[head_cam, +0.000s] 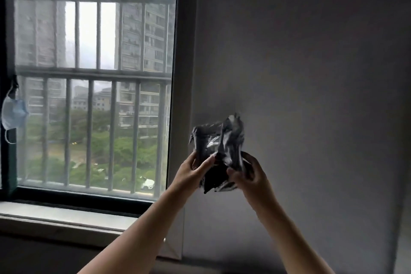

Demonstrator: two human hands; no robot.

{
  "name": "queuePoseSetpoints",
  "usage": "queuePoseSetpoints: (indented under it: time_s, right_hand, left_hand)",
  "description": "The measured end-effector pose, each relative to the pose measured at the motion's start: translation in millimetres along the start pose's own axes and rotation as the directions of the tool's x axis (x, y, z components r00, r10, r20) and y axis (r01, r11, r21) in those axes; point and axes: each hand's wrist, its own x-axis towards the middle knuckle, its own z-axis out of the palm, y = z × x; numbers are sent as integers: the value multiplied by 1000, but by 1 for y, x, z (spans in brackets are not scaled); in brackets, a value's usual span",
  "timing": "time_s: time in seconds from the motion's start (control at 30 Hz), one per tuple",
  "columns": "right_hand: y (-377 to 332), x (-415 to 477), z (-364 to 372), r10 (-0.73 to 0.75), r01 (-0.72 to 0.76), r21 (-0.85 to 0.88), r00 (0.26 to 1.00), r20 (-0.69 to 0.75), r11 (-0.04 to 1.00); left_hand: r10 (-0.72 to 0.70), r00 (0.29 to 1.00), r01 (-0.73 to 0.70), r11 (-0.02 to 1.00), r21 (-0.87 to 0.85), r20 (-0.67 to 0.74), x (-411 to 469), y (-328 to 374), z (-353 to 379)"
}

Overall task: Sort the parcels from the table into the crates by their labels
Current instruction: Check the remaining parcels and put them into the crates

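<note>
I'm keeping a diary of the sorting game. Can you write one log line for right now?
left hand: grips black parcel | right hand: grips it too | parcel: held up before wall | crates: not in view

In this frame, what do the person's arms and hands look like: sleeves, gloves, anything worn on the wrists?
No sleeves show: the left forearm and right forearm are bare to the frame's edge. The left hand and right hand are ungloved. No watch, bracelet or ring can be made out, though the picture is soft.
</note>
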Motion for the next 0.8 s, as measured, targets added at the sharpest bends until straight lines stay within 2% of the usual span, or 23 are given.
queuePoseSetpoints:
  time_s: [0.1, 0.27, 0.37, 0.67, 0.8]
  right_hand:
    - [-16, -7, 24, -22, 14, 57, 990, 139, 998]
    - [-36, -14, 47, -31, 19, 51, 966, 257, 999]
    - [-42, -17, 49, 11, -39, 101, 965, 264, 994]
    - [-33, -14, 54, -32, 22, 52, 980, 197, 998]
    - [-33, -13, 58, 38, -48, 37, 973, 226, 998]
  left_hand:
    - [-61, 990, 75, 991, -108, 131, -2, -4, -11]
    - [-92, 956, 168, 951, -258, 280, -6, -5, -22]
    - [-71, 944, 178, 932, -315, 322, -4, -9, -29]
    - [-35, 939, 160, 924, -346, 342, -15, -4, -39]
    - [34, 923, 116, 925, -361, 384, -20, -3, -47]
